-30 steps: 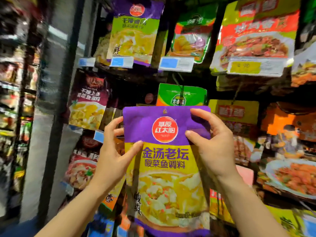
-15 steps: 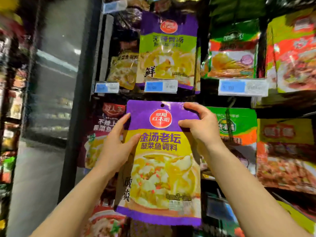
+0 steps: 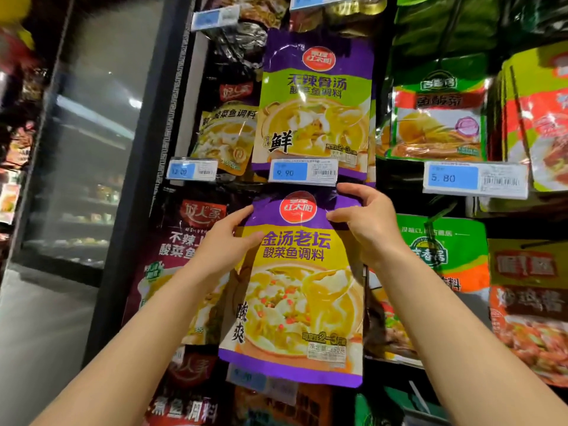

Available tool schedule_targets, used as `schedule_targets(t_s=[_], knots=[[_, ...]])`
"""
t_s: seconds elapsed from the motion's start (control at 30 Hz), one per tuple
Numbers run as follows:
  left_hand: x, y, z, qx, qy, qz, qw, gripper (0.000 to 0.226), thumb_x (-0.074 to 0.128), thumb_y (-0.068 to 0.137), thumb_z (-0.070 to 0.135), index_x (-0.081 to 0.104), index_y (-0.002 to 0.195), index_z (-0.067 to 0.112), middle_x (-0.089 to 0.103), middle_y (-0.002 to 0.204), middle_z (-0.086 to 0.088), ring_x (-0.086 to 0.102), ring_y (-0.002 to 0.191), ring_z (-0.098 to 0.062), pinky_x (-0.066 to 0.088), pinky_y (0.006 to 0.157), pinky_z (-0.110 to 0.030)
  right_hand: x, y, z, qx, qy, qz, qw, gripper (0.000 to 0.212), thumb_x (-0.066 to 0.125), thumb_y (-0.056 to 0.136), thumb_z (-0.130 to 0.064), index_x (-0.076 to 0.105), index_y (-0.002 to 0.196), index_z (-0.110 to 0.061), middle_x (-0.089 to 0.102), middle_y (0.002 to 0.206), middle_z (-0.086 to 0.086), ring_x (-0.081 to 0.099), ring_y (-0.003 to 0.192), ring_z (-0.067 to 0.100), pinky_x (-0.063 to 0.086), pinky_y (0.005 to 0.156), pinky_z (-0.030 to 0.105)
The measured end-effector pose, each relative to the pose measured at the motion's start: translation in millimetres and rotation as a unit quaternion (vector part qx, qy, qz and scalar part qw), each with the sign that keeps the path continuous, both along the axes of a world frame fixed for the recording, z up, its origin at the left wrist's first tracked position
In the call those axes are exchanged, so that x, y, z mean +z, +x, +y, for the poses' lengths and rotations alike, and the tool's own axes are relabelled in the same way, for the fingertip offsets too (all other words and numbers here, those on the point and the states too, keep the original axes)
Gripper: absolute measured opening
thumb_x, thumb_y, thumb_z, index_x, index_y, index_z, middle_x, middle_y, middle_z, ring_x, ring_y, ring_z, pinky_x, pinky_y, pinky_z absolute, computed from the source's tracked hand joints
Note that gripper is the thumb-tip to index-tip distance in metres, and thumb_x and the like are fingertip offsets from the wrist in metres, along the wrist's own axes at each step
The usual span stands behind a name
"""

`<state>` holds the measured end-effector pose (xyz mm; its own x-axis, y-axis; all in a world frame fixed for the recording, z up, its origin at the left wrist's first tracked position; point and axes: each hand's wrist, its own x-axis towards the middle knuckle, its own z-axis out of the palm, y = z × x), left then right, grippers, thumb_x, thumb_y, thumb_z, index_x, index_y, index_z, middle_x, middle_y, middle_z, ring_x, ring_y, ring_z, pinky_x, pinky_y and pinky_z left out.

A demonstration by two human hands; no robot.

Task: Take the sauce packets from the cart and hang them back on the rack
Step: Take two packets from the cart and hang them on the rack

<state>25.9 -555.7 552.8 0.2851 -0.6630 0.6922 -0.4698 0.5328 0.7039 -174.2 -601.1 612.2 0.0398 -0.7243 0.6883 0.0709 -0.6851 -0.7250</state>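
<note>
A purple and yellow sauce packet (image 3: 295, 290) with a red round logo is held up against the rack (image 3: 172, 149), its top edge just under the 9.90 price tag (image 3: 302, 170). My left hand (image 3: 224, 241) pinches the packet's upper left edge, thumb on the front. My right hand (image 3: 365, 222) grips its upper right corner, fingers curled over the top. The hanging hole and the hook are hidden behind the price tag. The cart is out of view.
A similar purple and green packet (image 3: 316, 103) hangs directly above. Dark maroon packets (image 3: 184, 241) hang to the left, green and orange ones (image 3: 445, 250) to the right. A glass-door fridge (image 3: 86, 149) stands at the far left. A 5.80 tag (image 3: 475, 179) juts out on the right.
Both hands have lifted the packet higher and closer to the rack; its top now sits under the 9.90 price tag. My view has tilted up.
</note>
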Motion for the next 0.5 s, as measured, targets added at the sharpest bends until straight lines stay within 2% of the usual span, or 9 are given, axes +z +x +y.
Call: schedule_targets(t_s=[0.1, 0.17, 0.23, 0.3, 0.33, 0.43, 0.5], knots=[[-9, -2, -6, -0.024, -0.003, 0.011, 1.0, 0.057, 0.064, 0.087, 0.016, 0.043, 0.138, 0.028, 0.054, 0.123, 0.013, 0.055, 0.088, 0.011, 0.044, 0.066, -0.005, -10, -3, -7, -0.03, -0.017, 0.025, 0.999, 0.051, 0.075, 0.064, 0.005, 0.065, 0.104, -0.025, 0.066, 0.111, 0.007, 0.065, 0.097, 0.028, 0.055, 0.082, 0.047], [-16, -5, -12, -0.015, -0.004, 0.008, 1.0, 0.056, 0.064, 0.087, 0.012, 0.043, 0.137, 0.026, 0.053, 0.119, 0.015, 0.053, 0.078, 0.019, 0.039, 0.057, 0.002, -16, -6, -13, -0.039, -0.013, 0.026, 0.999, 0.052, 0.074, 0.066, 0.008, 0.065, 0.109, -0.02, 0.065, 0.11, 0.007, 0.065, 0.096, 0.027, 0.055, 0.083, 0.047], [-22, -9, -16, 0.003, -0.015, 0.009, 1.0, 0.055, 0.064, 0.087, 0.011, 0.044, 0.136, 0.025, 0.054, 0.106, 0.019, 0.05, 0.07, 0.025, 0.037, 0.056, 0.003, -21, -6, -19, -0.037, -0.008, 0.028, 0.999, 0.052, 0.074, 0.066, 0.008, 0.064, 0.11, -0.019, 0.065, 0.11, 0.007, 0.065, 0.097, 0.027, 0.054, 0.086, 0.047], [-22, -11, -19, 0.037, -0.027, -0.003, 0.999, 0.056, 0.065, 0.086, 0.017, 0.044, 0.137, 0.026, 0.057, 0.11, 0.012, 0.052, 0.08, 0.018, 0.038, 0.067, -0.002, -22, -3, -27, -0.075, -0.022, 0.048, 0.996, 0.054, 0.075, 0.065, 0.005, 0.064, 0.111, -0.02, 0.065, 0.112, 0.006, 0.063, 0.099, 0.025, 0.052, 0.089, 0.045], [-22, -11, -22, 0.066, -0.022, -0.019, 0.997, 0.057, 0.065, 0.086, 0.021, 0.043, 0.138, 0.027, 0.057, 0.117, 0.005, 0.052, 0.089, 0.009, 0.039, 0.075, -0.011, -22, -2, -30, -0.102, -0.032, 0.064, 0.992, 0.054, 0.075, 0.066, 0.004, 0.063, 0.114, -0.019, 0.065, 0.113, 0.005, 0.062, 0.101, 0.023, 0.051, 0.092, 0.042], [-25, -16, -34, 0.183, -0.001, -0.109, 0.977, 0.055, 0.059, 0.089, 0.033, 0.04, 0.14, 0.027, 0.047, 0.127, -0.008, 0.05, 0.111, -0.022, 0.038, 0.089, -0.032, -29, 0, -31, -0.196, -0.089, 0.14, 0.966, 0.05, 0.069, 0.078, -0.005, 0.057, 0.125, -0.016, 0.061, 0.123, 0.003, 0.057, 0.112, 0.019, 0.04, 0.093, 0.02], [-36, -24, -34, 0.208, -0.044, -0.139, 0.967, 0.049, 0.051, 0.092, 0.04, 0.042, 0.139, 0.026, 0.036, 0.138, -0.009, 0.041, 0.123, -0.029, 0.034, 0.099, -0.037, -41, -2, -23, -0.257, -0.156, 0.213, 0.93, 0.049, 0.062, 0.086, -0.014, 0.049, 0.133, -0.017, 0.046, 0.14, 0.007, 0.045, 0.127, 0.023, 0.034, 0.099, 0.024]])
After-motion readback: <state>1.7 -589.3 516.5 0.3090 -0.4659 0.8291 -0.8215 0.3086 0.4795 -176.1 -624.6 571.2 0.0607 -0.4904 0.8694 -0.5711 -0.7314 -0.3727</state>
